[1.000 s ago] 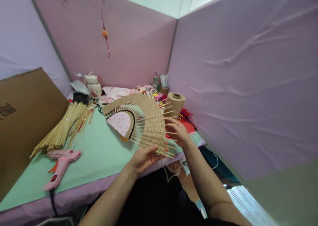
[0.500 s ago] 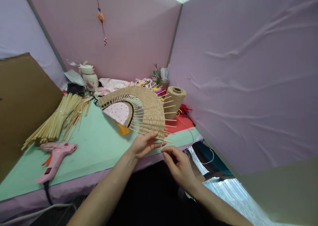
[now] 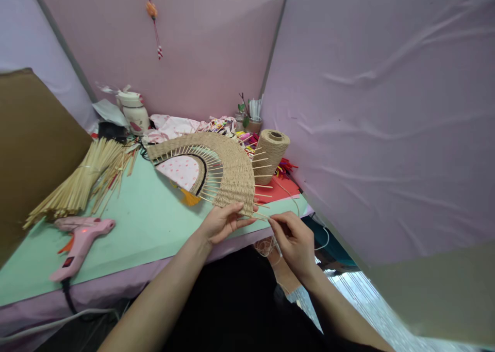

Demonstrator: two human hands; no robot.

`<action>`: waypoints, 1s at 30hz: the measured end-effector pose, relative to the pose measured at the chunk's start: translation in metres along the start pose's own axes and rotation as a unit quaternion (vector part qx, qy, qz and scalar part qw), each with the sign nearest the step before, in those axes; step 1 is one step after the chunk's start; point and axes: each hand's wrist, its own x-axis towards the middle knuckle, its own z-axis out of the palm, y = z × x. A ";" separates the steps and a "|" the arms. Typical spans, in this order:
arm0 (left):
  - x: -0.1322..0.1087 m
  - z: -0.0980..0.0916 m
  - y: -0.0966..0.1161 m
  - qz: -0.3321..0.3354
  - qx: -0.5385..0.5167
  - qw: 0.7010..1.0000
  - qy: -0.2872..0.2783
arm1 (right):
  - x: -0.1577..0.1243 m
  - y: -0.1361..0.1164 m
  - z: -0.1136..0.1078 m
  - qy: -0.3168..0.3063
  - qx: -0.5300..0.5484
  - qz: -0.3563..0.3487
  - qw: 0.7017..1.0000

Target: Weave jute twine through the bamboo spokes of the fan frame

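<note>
My left hand [image 3: 222,223] grips the near end of a half-round woven fan [image 3: 228,171] made of jute twine wound over thin wooden sticks, with a pink dotted cloth centre. It holds the fan up over the green table [image 3: 154,228]. My right hand [image 3: 294,238] is closed in a pinch at the fan's lowest stick ends, on a strand of twine [image 3: 288,192] that runs back toward the twine spool [image 3: 273,153].
A bundle of wooden sticks [image 3: 77,181] and a pink glue gun [image 3: 79,238] lie at the left, beside a brown cardboard sheet [image 3: 34,145]. A white jar [image 3: 133,113], cloth scraps and a cup of sticks [image 3: 253,117] stand at the back. Purple partition walls [image 3: 386,109] enclose the table.
My right hand left the fan's right edge, dipped below the table edge, then rose to pinch at the lowest stick ends. The fan shifted slightly left.
</note>
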 end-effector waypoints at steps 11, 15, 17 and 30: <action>-0.004 -0.001 0.000 -0.014 0.000 1.000 -0.006 | 0.014 0.019 0.042 -0.013 0.178 0.182 0.967; -0.005 -0.001 -0.002 -0.018 -0.008 1.000 0.006 | 0.020 0.017 0.053 0.004 0.177 0.165 0.970; -0.005 -0.002 -0.003 -0.036 -0.015 0.999 0.001 | 0.022 0.016 0.054 0.010 0.179 0.165 0.970; -0.004 -0.003 -0.002 -0.056 -0.012 0.998 0.041 | 0.022 0.031 0.025 -0.010 0.109 0.146 0.983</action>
